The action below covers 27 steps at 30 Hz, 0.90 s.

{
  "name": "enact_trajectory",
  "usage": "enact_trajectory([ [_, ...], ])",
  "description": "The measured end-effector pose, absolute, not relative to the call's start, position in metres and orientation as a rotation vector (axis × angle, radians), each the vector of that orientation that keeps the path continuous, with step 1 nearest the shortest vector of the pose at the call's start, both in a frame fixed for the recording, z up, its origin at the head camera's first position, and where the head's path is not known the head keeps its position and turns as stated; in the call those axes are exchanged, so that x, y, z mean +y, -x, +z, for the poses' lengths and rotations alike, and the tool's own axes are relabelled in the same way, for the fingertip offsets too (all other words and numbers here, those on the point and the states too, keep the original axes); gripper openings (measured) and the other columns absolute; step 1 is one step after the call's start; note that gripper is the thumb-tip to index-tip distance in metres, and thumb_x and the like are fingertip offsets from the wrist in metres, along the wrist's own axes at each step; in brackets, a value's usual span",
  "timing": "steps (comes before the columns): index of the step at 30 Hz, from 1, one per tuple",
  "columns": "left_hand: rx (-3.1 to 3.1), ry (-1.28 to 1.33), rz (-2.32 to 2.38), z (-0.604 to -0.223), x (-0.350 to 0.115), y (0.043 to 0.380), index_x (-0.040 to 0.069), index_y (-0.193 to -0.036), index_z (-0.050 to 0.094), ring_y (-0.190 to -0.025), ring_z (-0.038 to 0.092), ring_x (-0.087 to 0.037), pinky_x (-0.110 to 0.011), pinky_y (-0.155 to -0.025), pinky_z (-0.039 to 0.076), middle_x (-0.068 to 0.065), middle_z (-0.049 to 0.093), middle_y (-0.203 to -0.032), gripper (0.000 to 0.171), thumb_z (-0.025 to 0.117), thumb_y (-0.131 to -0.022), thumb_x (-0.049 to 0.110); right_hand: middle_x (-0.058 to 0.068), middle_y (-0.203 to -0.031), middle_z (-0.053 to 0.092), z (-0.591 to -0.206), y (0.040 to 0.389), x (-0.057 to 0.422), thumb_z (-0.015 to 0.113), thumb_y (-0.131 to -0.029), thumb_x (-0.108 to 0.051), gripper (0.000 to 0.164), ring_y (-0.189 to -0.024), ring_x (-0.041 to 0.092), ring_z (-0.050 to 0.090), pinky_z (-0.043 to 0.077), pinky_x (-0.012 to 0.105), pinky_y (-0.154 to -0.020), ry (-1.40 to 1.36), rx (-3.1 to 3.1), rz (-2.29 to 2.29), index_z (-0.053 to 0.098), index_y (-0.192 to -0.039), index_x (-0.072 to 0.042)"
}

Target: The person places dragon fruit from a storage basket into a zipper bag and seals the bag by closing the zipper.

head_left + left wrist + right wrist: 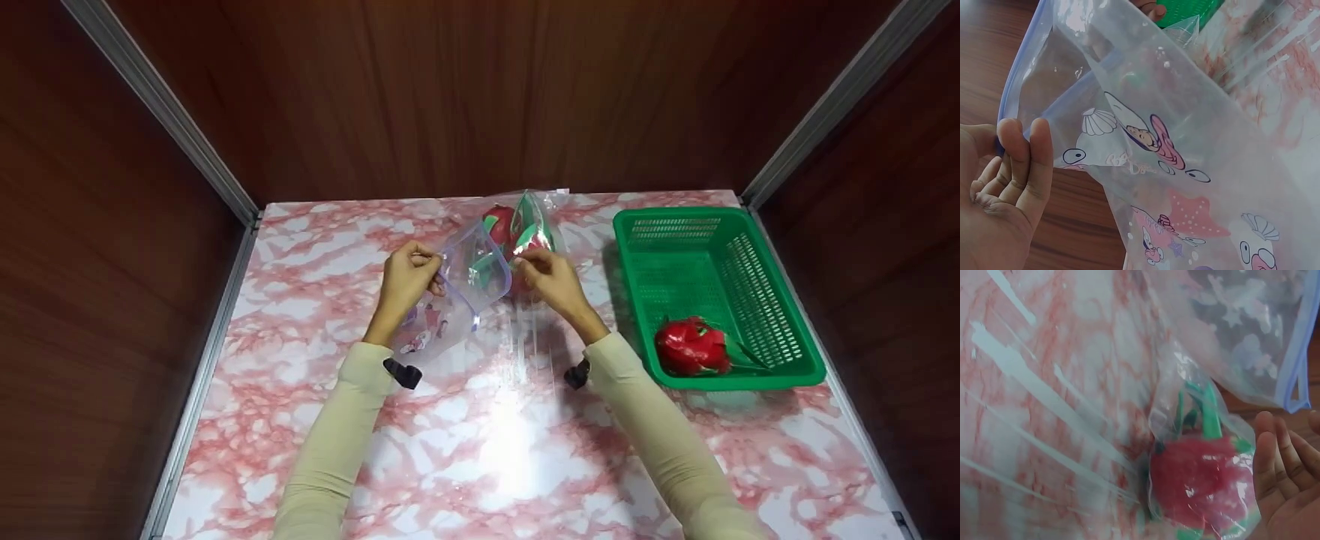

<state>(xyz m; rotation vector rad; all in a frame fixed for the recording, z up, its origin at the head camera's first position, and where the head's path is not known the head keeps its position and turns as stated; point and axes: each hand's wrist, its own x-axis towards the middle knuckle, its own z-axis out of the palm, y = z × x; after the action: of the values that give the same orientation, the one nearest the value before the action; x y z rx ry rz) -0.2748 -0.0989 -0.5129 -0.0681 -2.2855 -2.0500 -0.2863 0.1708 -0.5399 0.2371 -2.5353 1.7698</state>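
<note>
A clear zip bag [469, 262] with a purple rim and printed sea figures stands with its mouth spread. My left hand [411, 274] pinches its rim on the left; in the left wrist view, thumb and fingers meet at the purple edge. At the opposite side of the mouth is my right hand [551, 281]. In the right wrist view its fingers [1280, 455] are loosely bent, just short of the bag's corner. Behind the bag, bagged dragon fruit [501, 223], red with green scales, lies close to the right hand.
To the right stands a green basket [626, 292] with slotted walls, holding one red dragon fruit [691, 346]. Dark wood-look panels [487, 97] enclose the table [300, 300], whose top has a pink and white marbled pattern.
</note>
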Motion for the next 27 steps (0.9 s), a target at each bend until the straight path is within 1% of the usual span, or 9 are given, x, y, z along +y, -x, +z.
enact_trajectory([
  [3, -2.273, 0.063, -2.060, -0.513, -0.098, 0.275, -0.006, -0.103, 0.065, -0.045, 0.064, -0.010, -0.024, -0.048, 0.059, -0.004, 0.070, -0.067, 0.009, 0.064, -0.098, 0.002, 0.027, -0.106, 0.075, -0.536, 0.287, 0.176, 0.071, -0.103, -0.018, 0.027, -0.083, 0.021, 0.071, 0.058, 0.024, -0.073, -0.279, -2.521, 1.789, 0.075, -0.119, 0.003],
  [6, -2.266, 0.064, -2.062, -0.514, -0.098, 0.275, -0.008, -0.104, 0.064, -0.045, 0.064, -0.010, -0.025, -0.049, 0.059, -0.006, 0.070, -0.067, 0.011, 0.063, -0.098, 0.001, 0.025, -0.105, 0.076, -0.534, 0.288, 0.182, 0.071, -0.103, -0.018, 0.027, -0.085, 0.023, 0.074, 0.060, 0.024, -0.072, -0.328, -2.532, 1.791, 0.075, -0.120, 0.002],
  [9, -2.262, 0.063, -2.064, -0.514, -0.097, 0.275, -0.008, -0.104, 0.064, -0.045, 0.063, -0.010, -0.025, -0.049, 0.060, -0.007, 0.070, -0.067, 0.011, 0.063, -0.098, 0.001, 0.021, -0.105, 0.077, -0.532, 0.289, 0.188, 0.073, -0.102, -0.019, 0.027, -0.089, 0.024, 0.073, 0.058, 0.019, -0.071, -0.357, -2.575, 1.735, 0.075, -0.121, -0.001],
  [12, -2.262, 0.057, -2.066, -0.514, -0.097, 0.275, -0.007, -0.103, 0.064, -0.045, 0.063, -0.010, -0.026, -0.049, 0.060, -0.006, 0.070, -0.067, 0.009, 0.062, -0.098, 0.001, 0.018, -0.109, 0.077, -0.529, 0.290, 0.193, 0.074, -0.100, -0.020, 0.030, -0.096, 0.029, 0.072, 0.055, 0.018, -0.071, -0.360, -2.619, 1.664, 0.075, -0.123, -0.002],
  [16, -2.260, 0.046, -2.067, -0.513, -0.098, 0.275, -0.006, -0.103, 0.064, -0.045, 0.064, -0.010, -0.027, -0.048, 0.060, -0.003, 0.071, -0.067, 0.009, 0.062, -0.098, 0.001, 0.017, -0.117, 0.076, -0.526, 0.291, 0.200, 0.075, -0.099, -0.020, 0.033, -0.105, 0.034, 0.070, 0.054, 0.021, -0.080, -0.374, -2.641, 1.612, 0.074, -0.127, -0.002],
  [19, -2.262, 0.039, -2.065, -0.513, -0.098, 0.275, -0.007, -0.103, 0.063, -0.044, 0.064, -0.010, -0.027, -0.048, 0.060, -0.002, 0.071, -0.067, 0.010, 0.062, -0.098, 0.001, 0.018, -0.120, 0.076, -0.524, 0.294, 0.204, 0.075, -0.099, -0.018, 0.033, -0.109, 0.035, 0.070, 0.054, 0.025, -0.089, -0.396, -2.635, 1.599, 0.074, -0.128, -0.002],
  [25, -2.249, 0.030, -2.090, -0.514, -0.096, 0.275, -0.006, -0.104, 0.063, -0.044, 0.064, -0.010, -0.027, -0.049, 0.060, -0.002, 0.070, -0.066, 0.010, 0.063, -0.099, 0.002, 0.019, -0.121, 0.075, -0.521, 0.298, 0.212, 0.075, -0.098, -0.014, 0.030, -0.110, 0.035, 0.070, 0.055, 0.044, -0.097, -0.426, -2.631, 1.576, 0.074, -0.125, -0.001],
  [27, -2.246, 0.037, -2.101, -0.513, -0.096, 0.275, -0.006, -0.104, 0.063, -0.045, 0.065, -0.010, -0.028, -0.049, 0.061, -0.003, 0.070, -0.066, 0.009, 0.063, -0.099, 0.003, 0.020, -0.121, 0.075, -0.519, 0.298, 0.214, 0.075, -0.098, -0.014, 0.030, -0.110, 0.035, 0.070, 0.056, 0.048, -0.099, -0.429, -2.635, 1.564, 0.074, -0.125, -0.001],
])
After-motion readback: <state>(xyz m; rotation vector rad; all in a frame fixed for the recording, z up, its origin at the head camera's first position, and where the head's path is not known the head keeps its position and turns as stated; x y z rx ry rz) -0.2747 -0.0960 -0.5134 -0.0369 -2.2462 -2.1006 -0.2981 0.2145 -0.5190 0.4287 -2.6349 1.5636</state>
